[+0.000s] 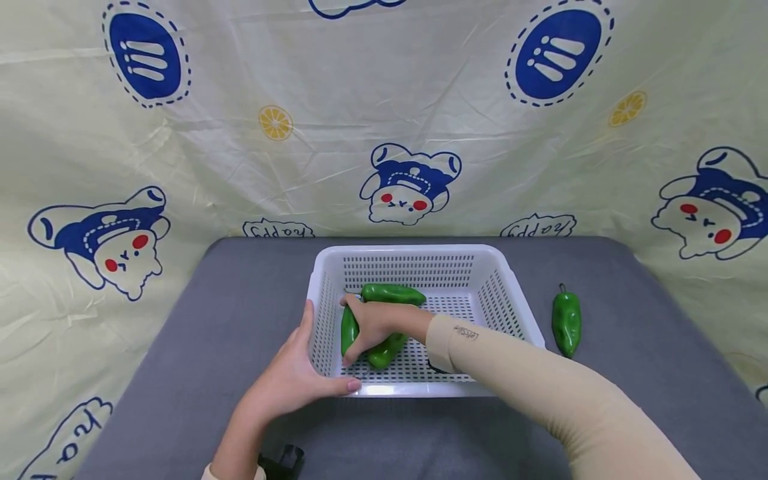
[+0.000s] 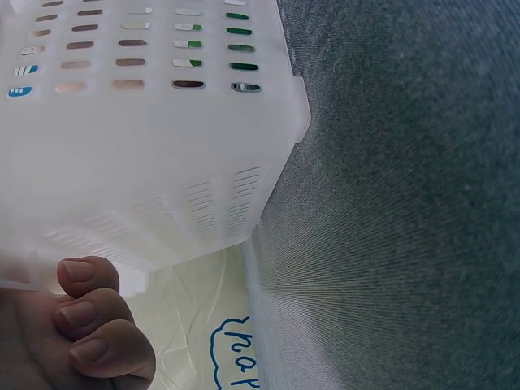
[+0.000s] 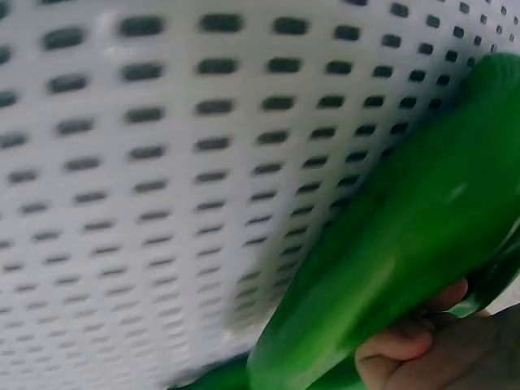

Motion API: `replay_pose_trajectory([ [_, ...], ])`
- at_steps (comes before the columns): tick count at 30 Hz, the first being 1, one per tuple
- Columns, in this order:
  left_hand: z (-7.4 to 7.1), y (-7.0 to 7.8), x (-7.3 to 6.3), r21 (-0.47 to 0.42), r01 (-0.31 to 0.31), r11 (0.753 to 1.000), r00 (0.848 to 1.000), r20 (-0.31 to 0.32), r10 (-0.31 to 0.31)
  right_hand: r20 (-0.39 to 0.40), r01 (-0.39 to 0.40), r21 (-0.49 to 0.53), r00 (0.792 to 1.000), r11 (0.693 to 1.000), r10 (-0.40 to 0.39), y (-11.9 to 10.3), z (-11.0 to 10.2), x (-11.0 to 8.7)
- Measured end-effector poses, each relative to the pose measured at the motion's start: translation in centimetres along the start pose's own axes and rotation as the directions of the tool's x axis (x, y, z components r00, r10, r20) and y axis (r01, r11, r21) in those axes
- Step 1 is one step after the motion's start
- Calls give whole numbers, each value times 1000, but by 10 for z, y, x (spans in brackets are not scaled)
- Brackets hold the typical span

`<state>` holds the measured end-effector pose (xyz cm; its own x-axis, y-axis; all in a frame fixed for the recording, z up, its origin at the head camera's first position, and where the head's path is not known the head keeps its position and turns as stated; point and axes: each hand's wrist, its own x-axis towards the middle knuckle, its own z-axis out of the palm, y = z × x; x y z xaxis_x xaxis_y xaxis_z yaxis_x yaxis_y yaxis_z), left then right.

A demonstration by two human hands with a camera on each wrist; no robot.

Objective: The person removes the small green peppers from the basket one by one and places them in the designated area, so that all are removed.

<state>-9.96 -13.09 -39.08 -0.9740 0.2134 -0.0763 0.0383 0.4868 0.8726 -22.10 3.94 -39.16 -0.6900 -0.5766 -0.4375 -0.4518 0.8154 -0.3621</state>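
Note:
A white perforated plastic basket (image 1: 414, 390) stands on the table, its near-left corner gripped by my left hand (image 1: 294, 377). The thumb lies along the front rim; in the left wrist view, the curled fingers (image 2: 101, 321) are against the basket's outside (image 2: 122, 138). Inside, my right hand (image 1: 378, 323) holds a green pepper (image 1: 349, 330) by the left wall, thumb and fingers at its two ends. A second green pepper (image 1: 387, 353) lies beside that hand, and a third green pepper (image 1: 393, 293) lies behind it. A large green pepper (image 3: 406, 236) partly hides the right fingers in the right wrist view.
Another green pepper (image 1: 567, 321) lies on the grey cloth-covered table (image 1: 252, 280), right of the basket. A pale printed sheet (image 1: 336, 180) hangs behind and beside the table. My right sleeve (image 1: 528, 387) crosses over the basket's front-right rim.

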Motion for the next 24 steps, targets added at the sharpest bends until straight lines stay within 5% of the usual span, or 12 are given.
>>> replay_pose_trajectory([
  [12,1,2,0,-43,2,999,1000,0,-2,-31,95,191,995,977,-90,27,-37,-34],
  [24,2,2,0,-29,5,1000,1000,-21,-6,-86,118,216,991,969,-102,72,-70,-111],
])
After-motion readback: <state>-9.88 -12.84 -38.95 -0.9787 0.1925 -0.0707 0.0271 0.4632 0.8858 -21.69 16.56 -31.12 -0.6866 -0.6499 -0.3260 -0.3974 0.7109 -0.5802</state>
